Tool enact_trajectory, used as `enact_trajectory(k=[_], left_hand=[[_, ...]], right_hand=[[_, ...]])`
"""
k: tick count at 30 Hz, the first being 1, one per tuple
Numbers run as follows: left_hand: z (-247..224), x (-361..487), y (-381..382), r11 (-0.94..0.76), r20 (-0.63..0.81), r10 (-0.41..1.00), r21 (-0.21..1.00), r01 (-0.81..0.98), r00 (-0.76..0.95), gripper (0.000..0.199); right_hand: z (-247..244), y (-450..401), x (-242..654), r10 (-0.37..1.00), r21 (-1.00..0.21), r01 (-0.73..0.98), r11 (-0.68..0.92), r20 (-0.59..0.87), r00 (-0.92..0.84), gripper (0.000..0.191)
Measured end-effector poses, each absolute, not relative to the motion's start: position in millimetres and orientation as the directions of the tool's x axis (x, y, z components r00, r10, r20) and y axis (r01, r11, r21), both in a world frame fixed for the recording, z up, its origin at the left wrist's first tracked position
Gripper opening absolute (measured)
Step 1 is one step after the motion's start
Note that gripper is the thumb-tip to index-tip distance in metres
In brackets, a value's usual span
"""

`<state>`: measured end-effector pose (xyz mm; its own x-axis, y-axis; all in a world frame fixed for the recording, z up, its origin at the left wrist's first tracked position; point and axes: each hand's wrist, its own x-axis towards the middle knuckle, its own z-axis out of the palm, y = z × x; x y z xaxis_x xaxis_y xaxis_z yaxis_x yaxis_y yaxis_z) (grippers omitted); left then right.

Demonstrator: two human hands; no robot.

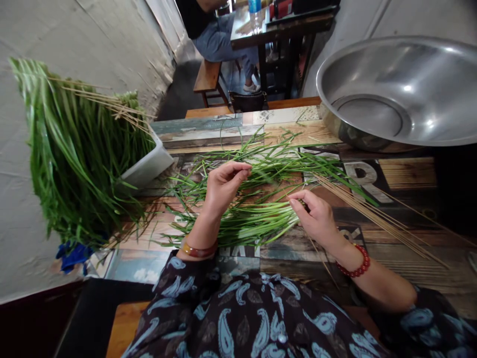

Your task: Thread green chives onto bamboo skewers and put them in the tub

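Garlic chives [257, 221] lie in a loose bundle on the table below my hands, their pale ends to the right. More chives [283, 161] are scattered just beyond. My left hand [225, 189] is closed in a pinch above them; a blurred, pale green chive stalk [266, 175] runs from its fingertips toward the right. With thumb and forefinger, my right hand [315, 214] pinches a thin bamboo skewer [325, 263], which slants down under the palm toward me. The palm hides the skewer's middle.
Left, a white container [149, 164] bears thick rows of skewered chives [82, 144]. Bare bamboo skewers [372, 214] lie right of my hands. A large steel basin [372, 117] stands at the back right. Beyond, a person [219, 42] sits by another table [283, 31].
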<state>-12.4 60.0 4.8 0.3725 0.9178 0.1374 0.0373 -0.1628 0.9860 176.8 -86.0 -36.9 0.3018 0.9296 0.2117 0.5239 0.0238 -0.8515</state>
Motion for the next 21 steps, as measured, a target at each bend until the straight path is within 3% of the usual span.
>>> enact_trajectory(k=[5, 12, 15, 18, 21], left_hand=[[9, -15, 61, -0.439, 0.393, 0.868, 0.893, 0.101, 0.303, 0.007], [23, -15, 49, -0.373, 0.394, 0.900, 0.917, -0.140, 0.187, 0.016], [22, -13, 43, -0.458, 0.452, 0.868, 0.889, -0.018, 0.205, 0.019], [22, -13, 37, -0.614, 0.579, 0.788, 0.765, 0.195, 0.210, 0.017], [23, -14, 33, -0.643, 0.621, 0.765, 0.733, 0.219, 0.169, 0.025]], right_hand=[[-38, -86, 177, 0.925, -0.845, 0.534, 0.042, 0.234, 0.298, 0.018], [-37, -85, 177, 0.932, -0.836, 0.548, 0.021, 0.214, 0.292, 0.019], [-36, -85, 177, 0.931, -0.838, 0.545, 0.031, 0.222, 0.289, 0.019], [-35, -85, 177, 0.933, -0.842, 0.539, 0.025, 0.214, 0.291, 0.020], [-35, -85, 177, 0.935, -0.839, 0.544, 0.021, 0.209, 0.287, 0.020]])
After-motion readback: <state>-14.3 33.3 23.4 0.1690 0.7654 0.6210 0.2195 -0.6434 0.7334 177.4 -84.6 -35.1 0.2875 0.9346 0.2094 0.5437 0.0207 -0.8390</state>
